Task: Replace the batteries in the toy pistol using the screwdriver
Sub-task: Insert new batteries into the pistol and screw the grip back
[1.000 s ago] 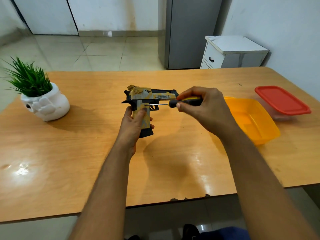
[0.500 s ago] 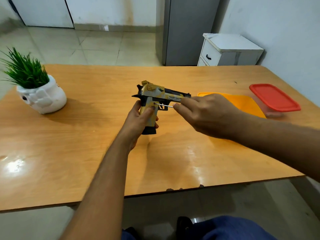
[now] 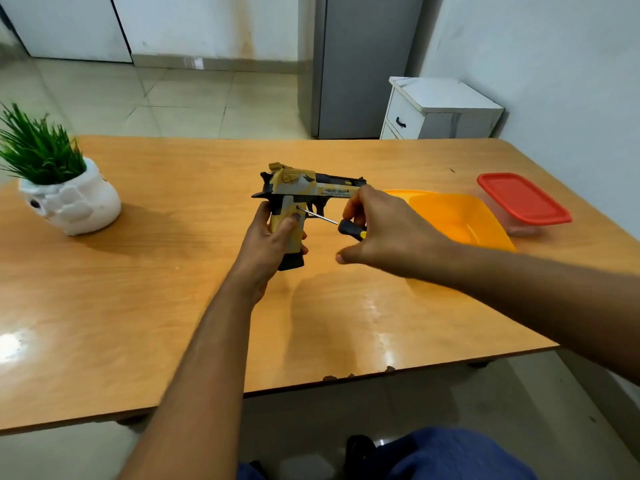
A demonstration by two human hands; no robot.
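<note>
Your left hand [image 3: 268, 239] grips the toy pistol [image 3: 298, 199] by its handle, holding it upright above the wooden table [image 3: 173, 289] with the barrel pointing right. Your right hand [image 3: 384, 230] pinches the black-and-yellow handle of the screwdriver [image 3: 332, 223], its thin metal shaft slanting up and left so the tip meets the side of the pistol's grip, just beside your left thumb. Your right thumb juts out below the tool, off the handle. Behind your right hand lies an orange container [image 3: 460, 220], and a red-lidded box [image 3: 523, 199] sits near it at the table's right edge. A potted plant [image 3: 59, 181] in a white pot stands far left.
</note>
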